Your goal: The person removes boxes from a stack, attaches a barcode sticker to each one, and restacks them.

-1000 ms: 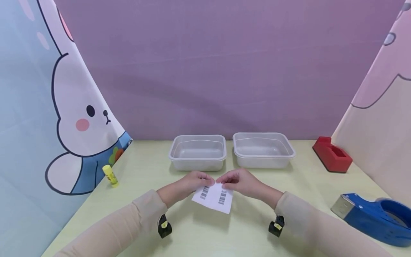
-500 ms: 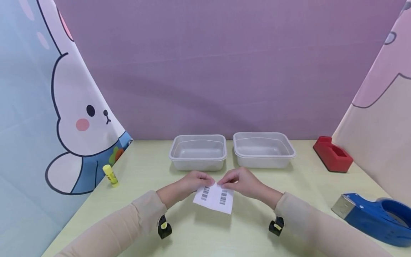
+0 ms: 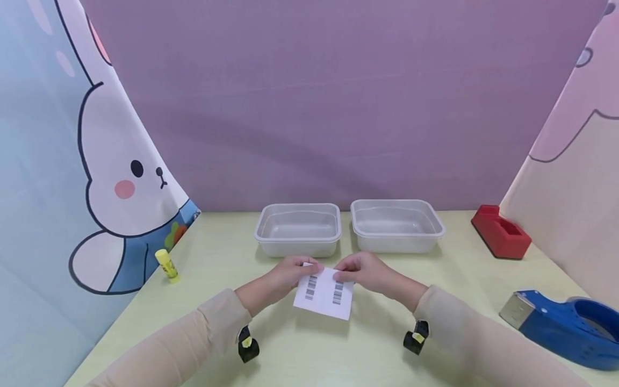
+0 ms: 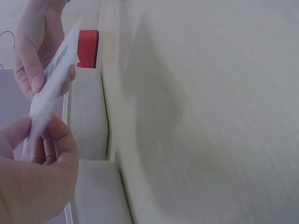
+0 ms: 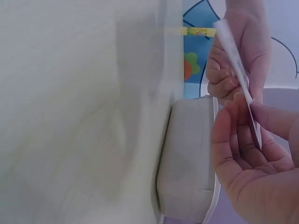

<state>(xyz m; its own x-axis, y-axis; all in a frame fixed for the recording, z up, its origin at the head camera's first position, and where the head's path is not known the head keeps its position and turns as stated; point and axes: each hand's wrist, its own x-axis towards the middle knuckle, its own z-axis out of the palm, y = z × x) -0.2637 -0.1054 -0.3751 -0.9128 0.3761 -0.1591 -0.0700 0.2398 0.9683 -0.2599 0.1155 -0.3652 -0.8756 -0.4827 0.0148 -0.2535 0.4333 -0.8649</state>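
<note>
A white sheet of paper (image 3: 323, 299) with two printed barcodes hangs between both hands, raised over the table. My left hand (image 3: 289, 275) pinches its upper left part, thumb on the printed face and fingers behind. On the upper right, my right hand (image 3: 368, 273) grips it the same way. In the left wrist view the paper (image 4: 52, 79) appears nearly edge-on, with the curled fingers of the left hand (image 4: 46, 172) under it. The right wrist view shows the paper (image 5: 237, 60) as a thin strip between thumb and fingers of the right hand (image 5: 261, 172).
Two translucent plastic tubs (image 3: 297, 248) (image 3: 398, 244) stand side by side behind the hands. A yellow glue stick (image 3: 166, 264) is upright at left. At right are a red tape dispenser (image 3: 503, 236) and a blue tape dispenser (image 3: 556, 328). A purple backdrop (image 3: 309, 107) closes off the back.
The paper's upper edge has come up between the thumbs, and the hands have spread slightly apart along it. The right hand has shifted a little to the right.
</note>
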